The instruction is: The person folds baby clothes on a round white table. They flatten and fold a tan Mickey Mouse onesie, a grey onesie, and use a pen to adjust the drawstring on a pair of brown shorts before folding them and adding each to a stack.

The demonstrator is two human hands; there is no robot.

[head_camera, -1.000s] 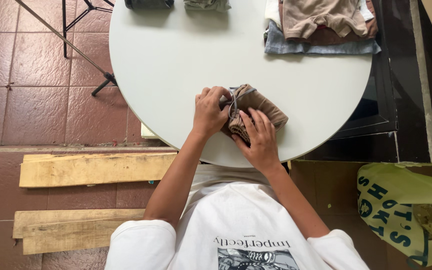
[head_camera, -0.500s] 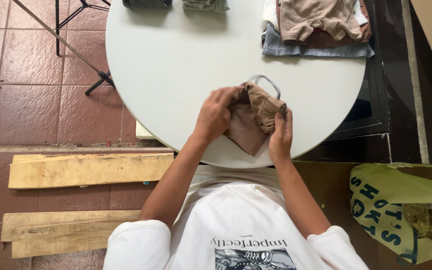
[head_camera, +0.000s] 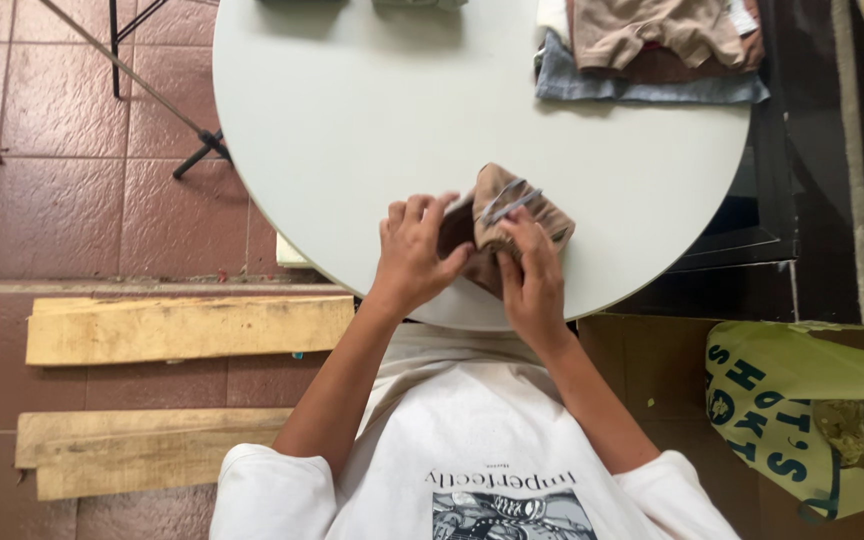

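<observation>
Both hands, left hand [head_camera: 412, 255], right hand [head_camera: 530, 275], clamped on brown bundle [head_camera: 512, 215], its near half hidden; sits near tabletop [head_camera: 352, 120] near edge; far clothes pile [head_camera: 652, 50] cut off

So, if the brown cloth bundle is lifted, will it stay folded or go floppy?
The brown cloth bundle is soft, creased fabric, so it would probably sag. Its grey cord may loosen. Both the left hand and right hand press it, suggesting it unfolds easily.

Brown garment [head_camera: 532, 210], white table [head_camera: 352, 120]
</observation>
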